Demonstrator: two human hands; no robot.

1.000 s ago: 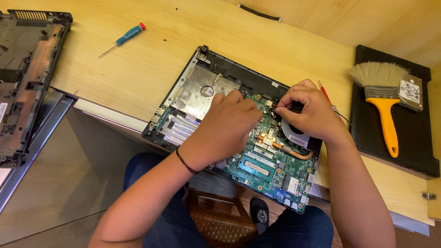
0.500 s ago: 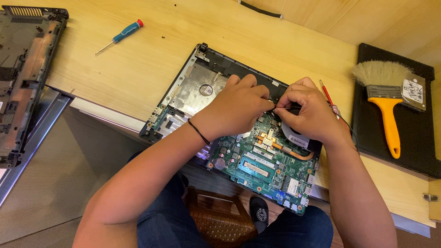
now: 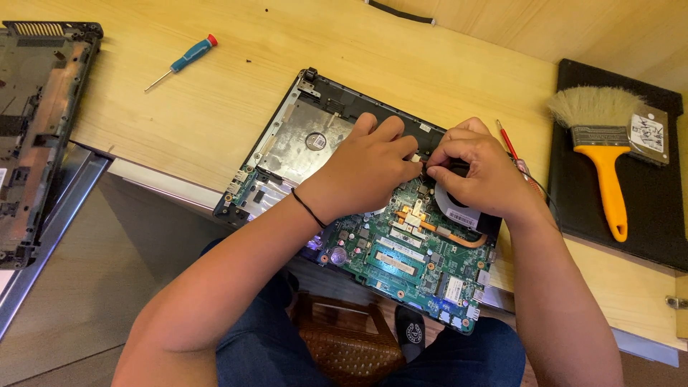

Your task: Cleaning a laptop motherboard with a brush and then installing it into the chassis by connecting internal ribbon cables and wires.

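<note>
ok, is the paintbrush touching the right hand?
Apart. The head view shows the paintbrush lying on the black mat, with the red screwdriver and bare wood between it and the right hand.

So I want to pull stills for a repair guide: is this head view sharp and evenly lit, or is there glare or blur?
Head view: sharp across the open laptop, both hands crisp, left hand and right hand; light soft and even on the wooden table; mild sheen on the metal plate; floor under the table dimmer.

Hands (image 3: 423, 168) cover whatever they pinch on the laptop (image 3: 373, 244); fan (image 3: 459, 208) half hidden; left casing (image 3: 36, 129) cropped by edge.
</note>
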